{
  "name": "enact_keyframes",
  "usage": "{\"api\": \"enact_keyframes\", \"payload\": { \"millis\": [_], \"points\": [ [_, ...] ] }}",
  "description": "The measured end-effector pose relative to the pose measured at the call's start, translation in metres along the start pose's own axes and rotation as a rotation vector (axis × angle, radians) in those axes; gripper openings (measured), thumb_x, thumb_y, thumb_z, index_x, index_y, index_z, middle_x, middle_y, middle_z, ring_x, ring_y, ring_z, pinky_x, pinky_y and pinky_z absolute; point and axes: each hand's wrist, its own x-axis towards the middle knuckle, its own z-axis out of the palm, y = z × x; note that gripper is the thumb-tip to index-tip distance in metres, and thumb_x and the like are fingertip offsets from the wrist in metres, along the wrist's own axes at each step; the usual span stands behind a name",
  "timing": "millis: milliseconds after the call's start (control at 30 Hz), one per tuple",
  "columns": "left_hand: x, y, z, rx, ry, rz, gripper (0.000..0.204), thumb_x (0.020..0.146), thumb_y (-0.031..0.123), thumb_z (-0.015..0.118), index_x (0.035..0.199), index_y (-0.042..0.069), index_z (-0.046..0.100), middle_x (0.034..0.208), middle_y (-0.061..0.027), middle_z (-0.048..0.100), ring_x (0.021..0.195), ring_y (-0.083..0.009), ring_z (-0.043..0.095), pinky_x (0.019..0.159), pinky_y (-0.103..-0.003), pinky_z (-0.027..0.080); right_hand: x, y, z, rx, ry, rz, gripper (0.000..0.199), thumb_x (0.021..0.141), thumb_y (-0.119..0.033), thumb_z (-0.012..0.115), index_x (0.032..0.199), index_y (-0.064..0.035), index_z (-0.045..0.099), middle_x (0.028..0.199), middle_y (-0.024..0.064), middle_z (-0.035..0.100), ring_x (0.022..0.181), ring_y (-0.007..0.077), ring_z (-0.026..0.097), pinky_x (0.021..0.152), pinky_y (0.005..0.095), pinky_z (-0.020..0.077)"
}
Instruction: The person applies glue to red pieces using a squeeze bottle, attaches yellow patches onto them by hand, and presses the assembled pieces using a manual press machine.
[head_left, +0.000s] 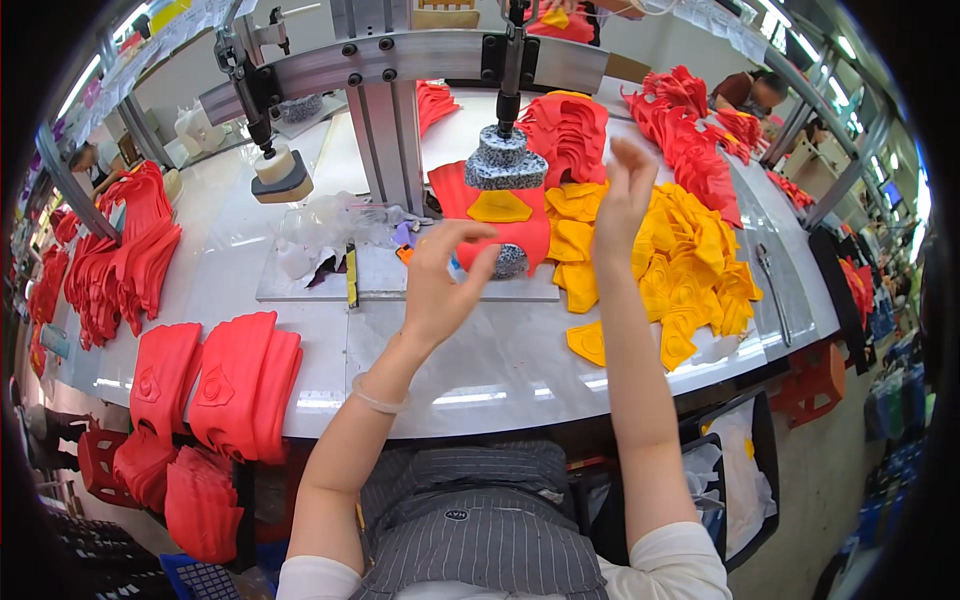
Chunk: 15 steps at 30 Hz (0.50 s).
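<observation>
- A white bench (500,370) was seen from above, with the person's two bare forearms raised over it from the near edge.
- The left hand (440,285) was held above the middle of the bench, its fingers (462,232) curled together toward the thumb; a small blue-and-white item seemed pinched there, though what it was could not be told.
- A clear band (378,398) was worn on the left wrist.
- The right hand (622,195) was lifted farther off and to the right, its fingers (632,152) loosely apart and nothing held in them.
- Just beyond the left hand, a red piece (520,235) with a yellow patch (499,207) on it was laid over a speckled grey form, under the speckled grey head of a press (503,160).
- The press head was hung from a metal frame (400,60) spanning the far side of the bench.
- A heap of yellow patches (680,270) was spread on the bench right of the press, below and beside the right hand.
- Stacks of red pieces (235,385) were laid at the near left edge of the bench, well apart from both hands.
- More red pieces (700,140) were piled at the far right.
- Clear plastic wrap (320,225) was bunched left of the press.
</observation>
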Motion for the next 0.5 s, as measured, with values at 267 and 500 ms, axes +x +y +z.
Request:
{"api": "enact_keyframes", "payload": {
  "millis": [267, 500],
  "points": [
    [0.04, 0.126, -0.047, 0.219, -0.055, 0.739, 0.039, 0.066, 0.004, 0.077, 0.055, 0.012, 0.041, 0.056, 0.0015, 0.048, 0.049, -0.0135, 0.047, 0.044, -0.023, 0.035, 0.114, -0.045, 0.088, -0.57, -0.328, -0.167, 0.024, 0.092, -0.022, 0.06, 0.098, 0.0003, 0.057, 0.092, 0.0107, 0.06, 0.083, 0.0222, 0.059, 0.077, 0.0338, 0.0477],
    [0.016, 0.207, -0.092, 0.364, -0.355, 0.871, 0.042, 0.07, 0.002, 0.07, 0.054, 0.011, 0.033, 0.052, 0.0016, 0.03, 0.046, -0.0093, 0.032, 0.04, -0.022, 0.024, 0.113, -0.152, 0.135, -0.107, -0.405, 0.151, 0.032, 0.093, -0.033, 0.06, 0.092, -0.0009, 0.059, 0.088, 0.0073, 0.06, 0.083, 0.0185, 0.059, 0.075, 0.0331, 0.0475]
  ]
}}
